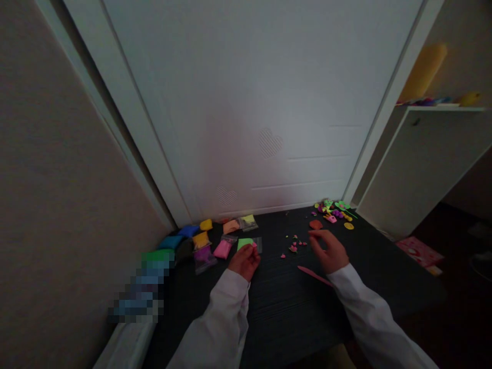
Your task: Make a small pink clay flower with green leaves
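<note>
My left hand (244,262) rests on the dark table (284,307), fingers curled, pinching a small pink bit at the edge of a light green clay packet (246,242). My right hand (330,252) hovers low over the table with fingers loosely spread and nothing in them. A pink flat stick (313,274) lies under that hand. Small pink clay crumbs (294,248) are scattered between my hands. Both sleeves are white.
Several clay packets in blue, green, yellow, orange, pink and purple lie at the table's left (200,241). Small clay figures and tools (332,211) sit at the back right. A white door stands behind, a white cabinet (418,169) at right, a wall at left.
</note>
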### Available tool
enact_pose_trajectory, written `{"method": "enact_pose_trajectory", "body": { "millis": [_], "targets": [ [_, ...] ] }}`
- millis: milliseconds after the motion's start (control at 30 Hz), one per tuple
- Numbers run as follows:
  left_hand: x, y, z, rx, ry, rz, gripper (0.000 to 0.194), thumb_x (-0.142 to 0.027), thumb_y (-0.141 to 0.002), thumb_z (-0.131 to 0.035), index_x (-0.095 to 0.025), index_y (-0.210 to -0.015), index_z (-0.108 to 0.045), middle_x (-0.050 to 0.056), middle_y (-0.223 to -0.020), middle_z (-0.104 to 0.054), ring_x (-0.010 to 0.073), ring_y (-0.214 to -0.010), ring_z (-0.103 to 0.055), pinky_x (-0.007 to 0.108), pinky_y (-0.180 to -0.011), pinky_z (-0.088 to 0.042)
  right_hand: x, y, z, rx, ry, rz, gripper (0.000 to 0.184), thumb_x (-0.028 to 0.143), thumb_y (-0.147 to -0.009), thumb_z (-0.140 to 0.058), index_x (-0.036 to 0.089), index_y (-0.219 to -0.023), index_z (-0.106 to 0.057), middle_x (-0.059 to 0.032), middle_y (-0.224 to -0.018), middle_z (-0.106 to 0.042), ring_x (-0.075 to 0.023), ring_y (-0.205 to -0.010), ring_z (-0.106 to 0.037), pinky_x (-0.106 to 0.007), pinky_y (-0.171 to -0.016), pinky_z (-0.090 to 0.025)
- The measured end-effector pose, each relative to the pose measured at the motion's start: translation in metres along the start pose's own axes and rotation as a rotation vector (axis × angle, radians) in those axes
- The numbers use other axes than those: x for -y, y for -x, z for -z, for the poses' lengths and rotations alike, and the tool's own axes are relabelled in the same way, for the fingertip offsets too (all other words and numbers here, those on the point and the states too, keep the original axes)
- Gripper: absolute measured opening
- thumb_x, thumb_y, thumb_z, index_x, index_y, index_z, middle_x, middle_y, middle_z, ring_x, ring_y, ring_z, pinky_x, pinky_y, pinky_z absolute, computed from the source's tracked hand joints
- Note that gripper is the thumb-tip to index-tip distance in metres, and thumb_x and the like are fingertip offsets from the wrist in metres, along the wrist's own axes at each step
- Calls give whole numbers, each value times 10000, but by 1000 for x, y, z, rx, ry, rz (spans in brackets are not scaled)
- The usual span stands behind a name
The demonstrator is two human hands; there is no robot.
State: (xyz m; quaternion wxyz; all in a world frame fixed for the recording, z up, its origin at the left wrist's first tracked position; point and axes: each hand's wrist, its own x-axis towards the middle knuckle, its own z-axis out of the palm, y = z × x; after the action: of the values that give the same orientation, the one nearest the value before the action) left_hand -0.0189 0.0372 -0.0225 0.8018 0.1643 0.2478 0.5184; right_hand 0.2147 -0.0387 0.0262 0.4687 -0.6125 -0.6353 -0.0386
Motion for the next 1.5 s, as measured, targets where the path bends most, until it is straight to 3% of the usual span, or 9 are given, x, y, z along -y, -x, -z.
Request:
{"method": "enact_pose_trajectory", "body": {
  "millis": [133, 367, 533, 667, 767, 900, 1033, 1300, 1500],
  "targets": [
    [-2, 1, 3, 2, -2, -9, 131, -48, -577, -616, -131, -671, -577, 14, -631, -613, 95, -583, -564, 216, -535, -457, 20, -19, -32, 62, -70, 130, 175, 232, -758, -423, 206, -876, -548, -31, -836, -586, -154, -811, -525, -313, -744, -397],
    [6, 5, -8, 10, -260, -33, 188, -77, -468, -692, -133, -613, -586, 13, -612, -620, 82, -577, -553, 197, -567, -433, -19, -22, -44, -188, -143, -105, 205, 232, -747, -413, 185, -892, -550, -40, -829, -575, -153, -774, -524, -300, -727, -404],
    [23, 3, -22, -96, -762, -235, 151, -146, -500, -683, -164, -631, -611, 6, -649, -634, 100, -641, -558, 195, -610, -409, -15, -24, -41, -171, -224, -167, 210, 212, -743, -403, 188, -886, -556, -32, -795, -567, -143, -737, -517, -284, -696, -406],
    [32, 2, -34, -108, -1216, -406, 137, -249, -556, -648, -200, -684, -632, 15, -702, -633, 140, -658, -553, 242, -634, -413, -10, -26, -40, -178, -275, -187, 207, 200, -739, -403, 193, -873, -561, -28, -803, -569, -138, -744, -512, -276, -697, -402],
    [39, -6, -41, -54, -1486, -560, 113, -279, -597, -614, -214, -687, -635, 22, -728, -620, 154, -689, -545, 264, -680, -401, -13, -26, -39, -205, -316, -253, 201, 209, -735, -413, 183, -865, -565, -24, -783, -566, -132, -715, -508, -262, -670, -401],
    [44, -24, -38, 14, -1681, -713, 107, -293, -635, -578, -222, -693, -633, 27, -723, -599, 169, -746, -525, 278, -718, -376, -17, -26, -41, -204, -368, -326, 199, 214, -731, -414, 174, -848, -569, -23, -778, -565, -130, -706, -509, -262, -665, -400],
    [45, -37, -32, 53, -1680, -749, 104, -289, -633, -578, -228, -692, -637, 36, -719, -591, 180, -752, -506, 292, -726, -359, -18, -27, -43, -201, -382, -355, 187, 218, -721, -423, 173, -817, -577, -23, -772, -568, -132, -701, -507, -264, -659, -398],
    [45, -42, -28, 99, -1618, -605, 70, -222, -606, -588, -242, -645, -642, 49, -744, -599, 234, -868, -475, 364, -838, -290, -21, -26, -44, -195, -382, -378, 176, 220, -712, -430, 189, -787, -587, -14, -764, -571, -130, -695, -508, -261, -655, -393],
    [41, -42, -26, 162, -1483, -586, 84, -186, -576, -605, -253, -616, -636, 41, -705, -589, 236, -861, -446, 365, -883, -257, -26, -25, -48, -207, -387, -397, 169, 242, -704, -441, 191, -773, -587, -10, -759, -572, -130, -689, -510, -259, -645, -395]
  ]
}}
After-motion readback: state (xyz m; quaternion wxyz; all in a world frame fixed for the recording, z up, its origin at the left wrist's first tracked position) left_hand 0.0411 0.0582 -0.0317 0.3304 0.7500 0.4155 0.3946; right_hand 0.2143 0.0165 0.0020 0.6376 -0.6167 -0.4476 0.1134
